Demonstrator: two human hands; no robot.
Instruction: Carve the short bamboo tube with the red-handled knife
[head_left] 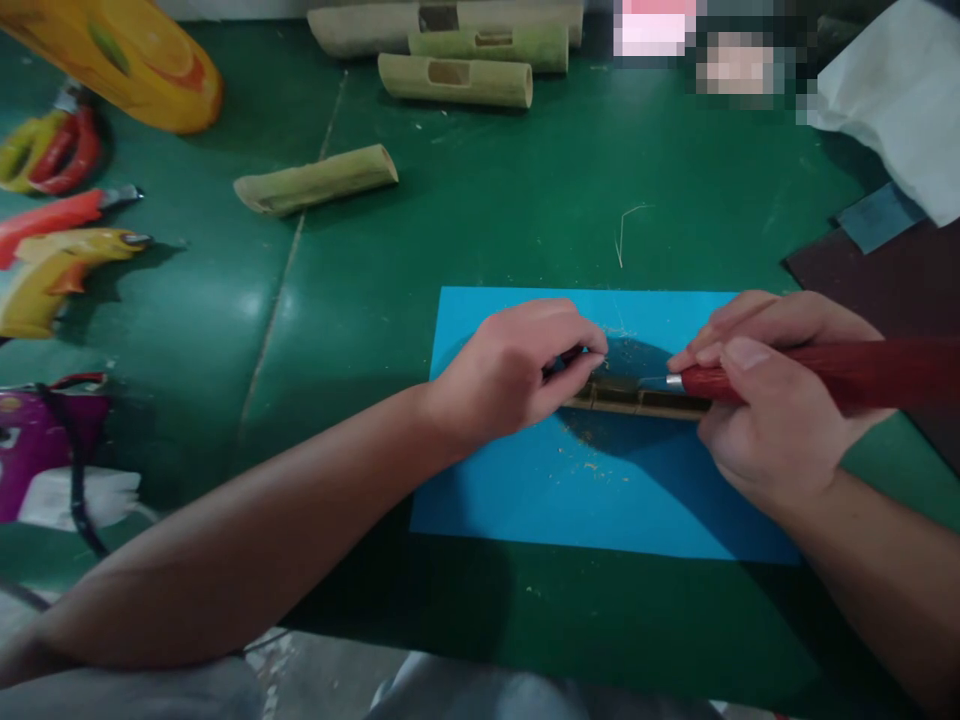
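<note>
"What is the left hand doing?"

"Its fingers are curled in, thumb and forefinger pinching the left end of the notched bamboo piece. I take that as bracing, so the piece doesn't skid. Something dark red shows in the finger gap; I can't tell what."

"And the right hand?"

"Wrapped around a red-handled carving tool, thumb laid along the handle, presumably for fine control. The thin tip points toward the left hand, over the bamboo; whether it touches, I can't tell."

"So the bamboo lies between the hands?"

"Yes, lengthwise from one to the other, its cut side up, likely so the notches face the tip."

"Why the blue sheet underneath?"

"Probably to protect the green tabletop and catch those shavings just in front of and behind the bamboo."

"What about the other bamboo?"

"One bamboo tube lies beyond the left hand, off to its left. The notched tubes are grouped farther out, seemingly to leave elbow room. The scissors and yellow glue gun sit well left of the left hand, perhaps set aside."
</note>
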